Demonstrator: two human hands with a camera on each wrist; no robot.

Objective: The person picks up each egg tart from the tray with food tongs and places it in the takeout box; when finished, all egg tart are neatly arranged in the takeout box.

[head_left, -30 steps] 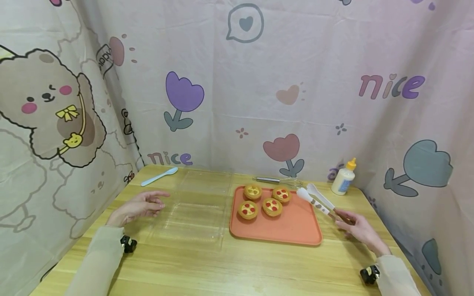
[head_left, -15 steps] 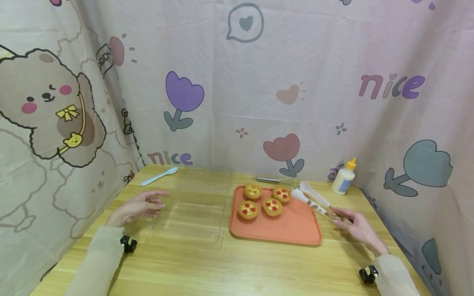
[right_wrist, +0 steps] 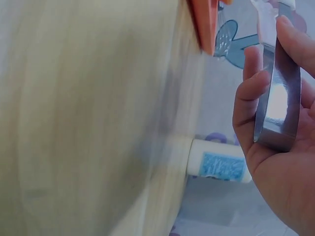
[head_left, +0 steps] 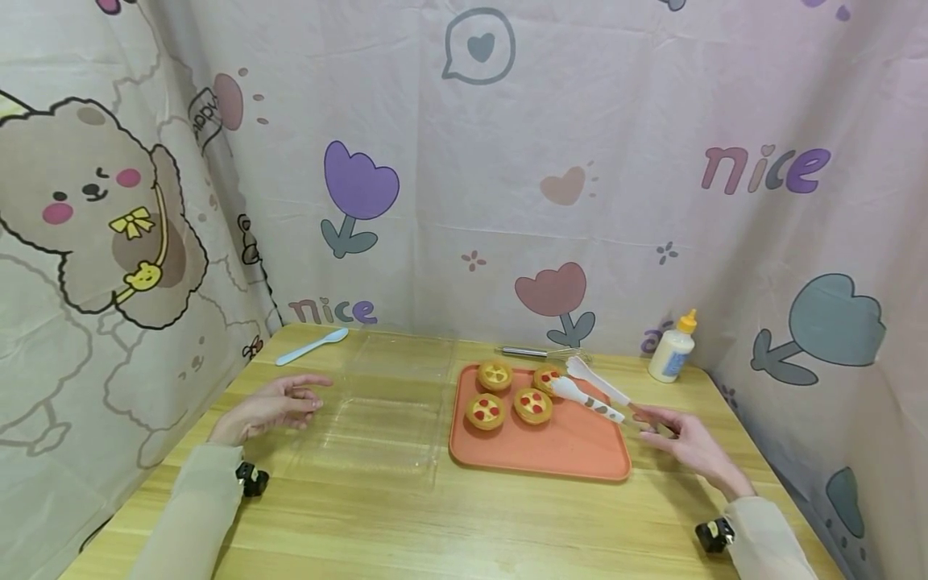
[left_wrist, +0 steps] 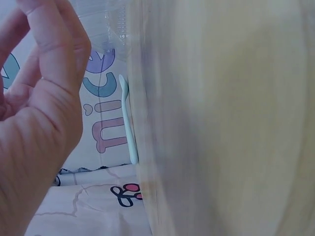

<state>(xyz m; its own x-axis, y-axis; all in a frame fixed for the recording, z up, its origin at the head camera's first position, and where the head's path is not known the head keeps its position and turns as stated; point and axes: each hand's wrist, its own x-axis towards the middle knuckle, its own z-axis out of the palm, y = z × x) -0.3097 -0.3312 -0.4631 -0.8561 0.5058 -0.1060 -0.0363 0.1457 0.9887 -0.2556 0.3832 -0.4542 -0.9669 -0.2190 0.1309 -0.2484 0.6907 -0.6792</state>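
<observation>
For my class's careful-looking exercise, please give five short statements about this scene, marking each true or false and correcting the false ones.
1. The right hand holds shiny metal tongs with long white ends. True.
2. The left hand grips the long, pale-blue spoon. False: the spoon lies on the pale wooden table, apart from that hand.
3. Four round, golden tarts sit on the rectangular orange tray. True.
4. The white bottle with a yellow tip lies on its side. False: it stands upright.
5. The clear, rectangular plastic container lies to the left of the tray. True.

The tray point(right_wrist: 204, 23) is cut off — top edge, right-wrist view.
</observation>
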